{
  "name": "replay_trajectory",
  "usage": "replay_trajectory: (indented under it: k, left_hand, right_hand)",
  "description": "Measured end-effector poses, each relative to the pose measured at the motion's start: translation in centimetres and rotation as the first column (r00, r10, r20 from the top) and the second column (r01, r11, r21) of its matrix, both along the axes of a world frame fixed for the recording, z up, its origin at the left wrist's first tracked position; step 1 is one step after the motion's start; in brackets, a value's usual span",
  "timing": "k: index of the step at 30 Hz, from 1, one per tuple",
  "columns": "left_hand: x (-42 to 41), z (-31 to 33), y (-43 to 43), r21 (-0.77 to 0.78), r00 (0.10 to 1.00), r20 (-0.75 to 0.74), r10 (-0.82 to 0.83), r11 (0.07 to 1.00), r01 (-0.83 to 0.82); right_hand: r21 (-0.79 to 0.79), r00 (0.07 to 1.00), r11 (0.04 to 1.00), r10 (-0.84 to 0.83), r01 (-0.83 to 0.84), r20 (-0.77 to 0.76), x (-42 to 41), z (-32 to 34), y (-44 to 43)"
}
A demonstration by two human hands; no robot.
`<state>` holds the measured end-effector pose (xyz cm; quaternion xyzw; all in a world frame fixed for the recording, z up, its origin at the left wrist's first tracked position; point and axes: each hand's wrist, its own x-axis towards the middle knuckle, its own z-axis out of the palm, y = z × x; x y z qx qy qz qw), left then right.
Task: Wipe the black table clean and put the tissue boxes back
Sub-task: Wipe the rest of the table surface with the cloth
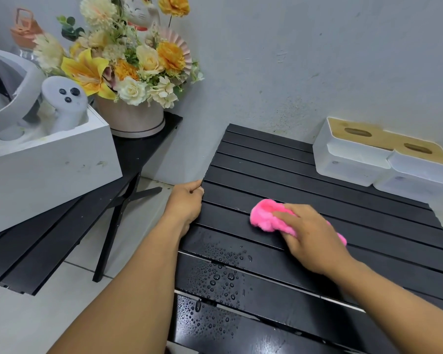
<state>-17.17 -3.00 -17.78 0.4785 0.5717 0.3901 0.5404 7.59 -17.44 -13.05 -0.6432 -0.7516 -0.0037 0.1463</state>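
Wiping: right hand (310, 238) presses fluffy pink cloth (265, 218) flat on slatted black table (266, 159); left hand (187, 203) curled gripping its left edge. Two white wooden-lidded tissue boxes (384, 154) sit at far right corner. Risk: water droplets (218, 279) on near slats missed or pushed into gaps.

Wet slatted table (266, 159), boxes (353, 159) at back

Two tissue boxes (384, 155) sit side by side, touching, at the counter's (279, 159) far right, against the wall. Cloth (265, 217) lies mid-counter under the right hand (310, 238); left hand (186, 204) is on the counter's left edge. Water droplets (218, 277) near front-left. Flower pot (131, 118) and open box (49, 159) on a second counter (36, 256) to the left.
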Motion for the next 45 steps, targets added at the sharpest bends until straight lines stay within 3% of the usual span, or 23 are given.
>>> replay_trajectory:
  k: [5, 7, 13, 17, 20, 27, 32, 36, 39, 45]
  left_hand:
    - [-0.1, 0.3, -0.1, -0.006, 1.000, -0.009, -0.012, 1.000, 0.012]
    - [0.0, 0.6, -0.3, -0.017, 1.000, 0.003, -0.005, 1.000, 0.005]
    - [-0.4, 1.3, -0.7, -0.047, 1.000, 0.013, -0.012, 0.999, 0.012]
    - [-1.7, 3.0, -2.6, -0.069, 0.994, -0.064, -0.086, 0.994, 0.081]
    - [-3.9, 3.3, -5.2, -0.186, 0.980, -0.148, -0.131, 0.977, 0.102]
    - [-4.9, 3.9, -9.3, -0.295, 0.996, -0.084, -0.037, 0.955, 0.010]
    - [-5.4, 4.0, -9.3, -0.318, 0.998, 0.027, -0.048, 0.947, 0.054]
    - [-5.7, 3.7, -9.5, -0.310, 0.996, 0.069, -0.053, 0.948, 0.072]
    - [-5.5, 3.2, -9.6, -0.292, 0.997, 0.068, -0.024, 0.955, 0.043]
    - [-5.4, 3.0, -9.7, -0.286, 0.993, 0.116, -0.014, 0.957, 0.047]
  right_hand:
    - [-0.045, 0.922, 0.921, -0.385, 0.386, 0.033, 0.1, -0.2, 6.1]
    - [-0.076, 0.898, 0.895, -0.440, 0.440, 0.022, -2.8, 0.0, 8.3]
    - [-0.059, 0.989, 0.988, -0.144, 0.145, 0.030, -8.9, -0.5, 7.6]
    - [-0.080, 0.989, 0.986, -0.139, 0.143, 0.052, -8.6, -0.3, 7.2]
    - [-0.093, 0.984, 0.981, -0.164, 0.170, 0.069, -9.0, -0.4, 7.4]
    - [-0.117, 0.981, 0.975, -0.183, 0.190, 0.068, -9.8, 0.0, 6.3]
    - [-0.069, 0.990, 0.990, 0.117, -0.122, -0.073, -10.9, 0.2, -0.6]
    - [-0.027, 0.966, 0.965, 0.260, -0.260, -0.002, -10.6, -0.3, -4.8]
    - [-0.046, 0.977, 0.976, 0.213, -0.213, -0.005, -10.5, -0.2, -2.0]
    - [-0.094, 0.986, 0.983, -0.150, 0.156, 0.065, -12.4, 0.0, 8.1]
